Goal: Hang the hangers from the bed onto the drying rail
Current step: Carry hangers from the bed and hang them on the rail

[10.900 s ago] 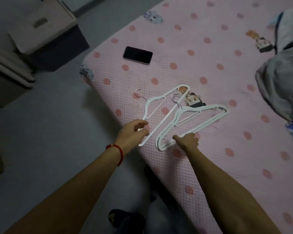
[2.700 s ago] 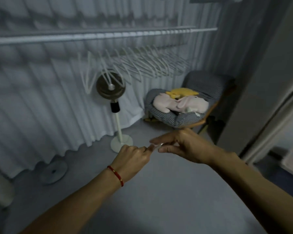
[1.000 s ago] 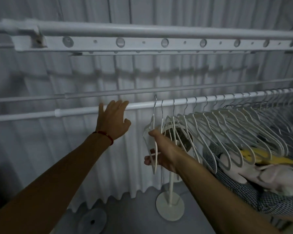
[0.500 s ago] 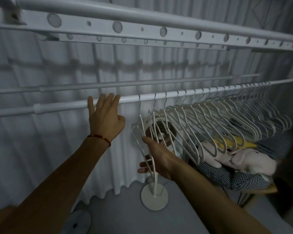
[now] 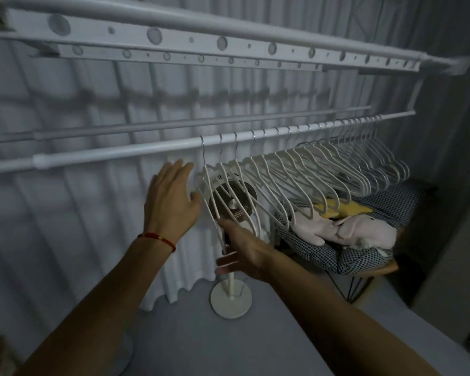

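Observation:
A white drying rail runs across the view in front of a pale curtain. Several white hangers hang along its right half. The leftmost hanger hangs by its hook at the end of that row. My left hand is flat and open just left of this hanger, below the rail. My right hand is lower, fingers spread, with the thumb by the hanger's bottom end and nothing gripped.
A standing fan stands behind the left hangers. A checked chair with a pink plush and a yellow item sits under the row on the right. A perforated rack bar and a second thin rail are above.
My right hand has dropped lower and spread its fingers off the leftmost hanger, which now hangs on the rail. My left hand has come down from the rail toward that hanger.

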Demonstrator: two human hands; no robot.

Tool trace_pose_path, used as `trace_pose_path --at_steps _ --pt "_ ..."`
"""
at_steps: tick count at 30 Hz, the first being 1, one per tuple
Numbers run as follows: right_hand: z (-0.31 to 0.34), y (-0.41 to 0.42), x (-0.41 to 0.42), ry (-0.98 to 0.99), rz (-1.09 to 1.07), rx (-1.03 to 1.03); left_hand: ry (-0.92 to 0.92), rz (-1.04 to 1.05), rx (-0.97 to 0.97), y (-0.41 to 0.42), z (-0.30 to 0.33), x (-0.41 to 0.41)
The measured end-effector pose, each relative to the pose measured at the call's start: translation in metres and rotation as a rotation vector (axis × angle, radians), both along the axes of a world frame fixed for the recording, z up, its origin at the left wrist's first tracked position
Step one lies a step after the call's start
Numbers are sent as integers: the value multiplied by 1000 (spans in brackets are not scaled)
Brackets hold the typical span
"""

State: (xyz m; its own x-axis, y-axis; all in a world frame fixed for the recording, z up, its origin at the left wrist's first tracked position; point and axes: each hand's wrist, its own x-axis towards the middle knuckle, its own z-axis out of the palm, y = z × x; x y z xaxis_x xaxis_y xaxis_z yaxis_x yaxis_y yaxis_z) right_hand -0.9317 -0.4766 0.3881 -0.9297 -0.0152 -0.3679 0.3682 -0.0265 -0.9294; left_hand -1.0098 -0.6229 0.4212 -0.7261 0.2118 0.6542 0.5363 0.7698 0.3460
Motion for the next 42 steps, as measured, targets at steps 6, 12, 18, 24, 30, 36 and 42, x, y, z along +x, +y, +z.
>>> trace_pose_path --at_steps 6,12,18,24,30,36,42 --pt "-55 79 124 -10 -23 168 -84 -280 163 79 -42 136" --pt "-121 208 310 -86 -279 248 -411 -544 -18 220 -125 295" --pt "-171 326 540 -194 -592 349 -753 -780 -167 381 -173 489" --pt "-226 384 721 -393 -799 473 -899 -986 -399 491 -213 654" --pt "-317 374 879 -681 -1143 284 -991 -1215 -705 537 -282 806" --pt "-426 368 969 -933 -1446 6 -1035 -1333 -981 553 -356 895" --pt "-522 412 966 -1128 -1670 -137 -929 -1323 -1138 585 -415 916"
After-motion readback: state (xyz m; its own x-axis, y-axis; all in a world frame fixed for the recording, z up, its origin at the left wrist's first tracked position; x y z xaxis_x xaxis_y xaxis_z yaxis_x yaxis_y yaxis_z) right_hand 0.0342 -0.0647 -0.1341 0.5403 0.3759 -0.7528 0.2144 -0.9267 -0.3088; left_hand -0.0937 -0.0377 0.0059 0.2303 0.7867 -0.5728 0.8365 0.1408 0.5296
